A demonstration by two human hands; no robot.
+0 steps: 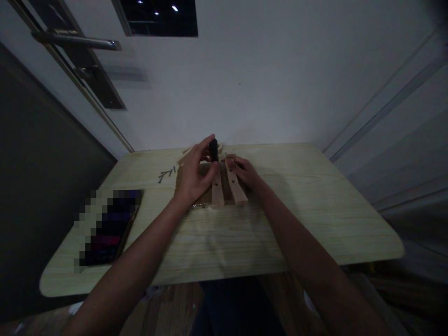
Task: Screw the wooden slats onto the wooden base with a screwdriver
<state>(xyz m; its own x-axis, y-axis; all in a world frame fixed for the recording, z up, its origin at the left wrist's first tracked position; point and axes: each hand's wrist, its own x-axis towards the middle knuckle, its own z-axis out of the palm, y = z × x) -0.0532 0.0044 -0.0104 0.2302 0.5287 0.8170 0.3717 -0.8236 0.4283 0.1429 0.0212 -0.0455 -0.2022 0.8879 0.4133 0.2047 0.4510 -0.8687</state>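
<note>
My left hand rests on a wooden board and pinches a small black object between thumb and fingers, holding it upright at the far end of the left wooden strip. My right hand lies on the right wooden strip, fingers curled over its far end and pressing it down. Both strips lie side by side on the board, pointing away from me, each with a small hole.
Several dark screws lie left of the board on the pale wooden table. A dark pixelated device sits near the table's left front edge. More wood pieces lie behind the hands. A white wall stands behind the table.
</note>
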